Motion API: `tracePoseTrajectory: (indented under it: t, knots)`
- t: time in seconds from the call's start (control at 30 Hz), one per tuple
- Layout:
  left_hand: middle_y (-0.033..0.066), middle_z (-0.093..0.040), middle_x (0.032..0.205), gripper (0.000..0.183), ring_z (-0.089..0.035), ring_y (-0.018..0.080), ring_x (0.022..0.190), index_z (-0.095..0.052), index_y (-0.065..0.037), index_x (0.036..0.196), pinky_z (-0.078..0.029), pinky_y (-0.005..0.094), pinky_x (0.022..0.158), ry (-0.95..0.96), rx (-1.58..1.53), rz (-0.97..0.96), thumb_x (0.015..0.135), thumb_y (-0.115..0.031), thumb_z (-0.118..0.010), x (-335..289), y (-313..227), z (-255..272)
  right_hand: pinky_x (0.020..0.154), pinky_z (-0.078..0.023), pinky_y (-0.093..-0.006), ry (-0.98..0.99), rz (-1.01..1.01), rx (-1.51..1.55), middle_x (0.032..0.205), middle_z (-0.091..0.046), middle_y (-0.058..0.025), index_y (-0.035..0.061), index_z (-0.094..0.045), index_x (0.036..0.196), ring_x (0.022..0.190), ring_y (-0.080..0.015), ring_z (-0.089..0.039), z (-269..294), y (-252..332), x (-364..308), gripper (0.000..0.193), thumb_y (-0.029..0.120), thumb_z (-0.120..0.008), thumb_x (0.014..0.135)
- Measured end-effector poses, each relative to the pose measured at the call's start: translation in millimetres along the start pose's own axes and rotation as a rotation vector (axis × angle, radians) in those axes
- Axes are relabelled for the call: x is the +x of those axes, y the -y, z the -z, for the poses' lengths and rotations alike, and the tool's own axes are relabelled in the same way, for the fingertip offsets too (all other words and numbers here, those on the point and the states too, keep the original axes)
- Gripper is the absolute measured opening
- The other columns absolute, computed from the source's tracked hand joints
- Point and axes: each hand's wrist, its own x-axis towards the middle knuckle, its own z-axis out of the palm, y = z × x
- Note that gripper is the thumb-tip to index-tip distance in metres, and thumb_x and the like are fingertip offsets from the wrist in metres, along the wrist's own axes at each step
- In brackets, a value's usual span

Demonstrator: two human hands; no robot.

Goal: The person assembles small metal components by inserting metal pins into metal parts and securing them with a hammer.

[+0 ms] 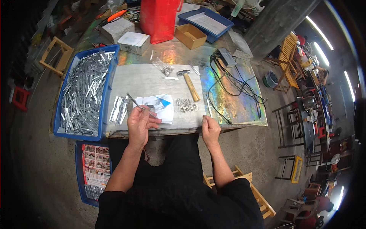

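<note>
**Ana:** Head view first, biggest things down. What dominates?

**Ben:** A work table [152, 82] with a shiny rainbow-sheen top. At nine o'clock a blue tray [108, 86] sits heaped with silvery metal strips. At twelve stands a red bag [158, 19], with a small cardboard box [190, 36] just beside it.

**Ana:** And nearer the middle?

**Ben:** A wooden-handled hammer [189, 84] at about one o'clock from the hands, black cables [228, 86] at three, and a white paper sheet [162, 110] with a little pile of small metal pieces [186, 105] just to its right.

**Ana:** The hands?

**Ben:** The left hand [140, 124] is closed around a thin metal strip [138, 104], which slants up toward eleven o'clock over the paper. The right hand [209, 128] is curled into a fist at the table's near edge; whether it pinches anything, I cannot tell.

**Ana:** Which step is that?

**Ben:** I'd judge one strip is picked and held ready for fitting. The next move likely calls for bringing the right hand across to the strip's free end, perhaps with a small piece.
</note>
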Motion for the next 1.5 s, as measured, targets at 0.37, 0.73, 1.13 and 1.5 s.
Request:
tracePoseTrajectory:
  t: [0.37,0.73,1.13,1.5]
  knots:
    - [0.0087,-0.053,0.070,0.012,-0.059,0.0185,0.058,-0.044,-0.001,0.085,-0.048,0.0196,0.044,0.024,0.047,-0.011,0.085,-0.014,-0.043,-5.7,3.7,-3.4,0.059,-0.044,-0.0389,0.265,-0.221,-0.306,0.071,-0.056,-0.0179,0.0019,-0.057,0.078,0.067,-0.0334,-0.055,21.3,-49.4,37.7,0.017,0.018,-0.051,0.074]
    - [0.0081,-0.053,0.071,0.014,-0.059,0.0169,0.059,-0.045,-0.002,0.086,-0.047,0.0184,0.046,0.075,0.109,0.056,0.084,-0.016,-0.045,-11.7,9.6,0.6,0.056,-0.044,-0.0429,0.504,-0.266,-0.553,0.066,-0.056,-0.0202,-0.0004,-0.051,0.067,0.063,-0.0354,-0.055,3.2,-45.4,52.7,0.030,0.029,-0.059,0.069]
    - [0.0059,-0.054,0.071,0.012,-0.056,0.0113,0.064,-0.046,-0.002,0.085,-0.046,0.0178,0.050,0.218,0.270,0.126,0.085,-0.013,-0.043,-16.8,10.6,-0.4,0.058,-0.044,-0.0438,0.547,-0.159,-0.557,0.063,-0.055,-0.0216,-0.0022,-0.053,0.064,0.062,-0.0371,-0.055,-1.2,-50.9,63.9,0.021,0.018,-0.053,0.069]
    - [0.0044,-0.054,0.071,0.010,-0.053,0.0087,0.063,-0.052,0.001,0.084,-0.044,0.0181,0.055,0.285,0.261,0.123,0.081,-0.007,-0.047,-26.5,16.4,-1.0,0.049,-0.035,-0.0195,0.569,-0.528,0.619,0.058,-0.048,0.0009,-0.0019,-0.054,0.076,0.053,-0.0045,-0.042,20.5,56.3,35.6,0.015,0.013,-0.053,0.078]
